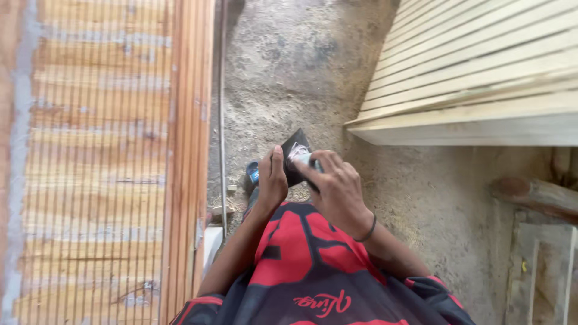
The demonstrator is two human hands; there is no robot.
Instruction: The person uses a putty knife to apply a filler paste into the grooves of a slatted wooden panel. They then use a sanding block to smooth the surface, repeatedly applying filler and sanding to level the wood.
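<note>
My left hand (272, 180) grips a small dark flat object (295, 157) from its left side, in front of my chest. My right hand (337, 189) comes from the right, and its fingers press a small pale piece (299, 155) against the object's top face. The object's pointed dark corner sticks out above both hands. What the object is cannot be made out. My red and black shirt (301, 259) fills the lower middle of the view.
A stack of upright reddish wooden slats (186, 150) and a brick wall (90, 150) stand on the left. Pale planks (481, 78) are piled at the upper right. A log (536, 195) lies at the right. A blue sandal (252, 174) rests on the dusty ground.
</note>
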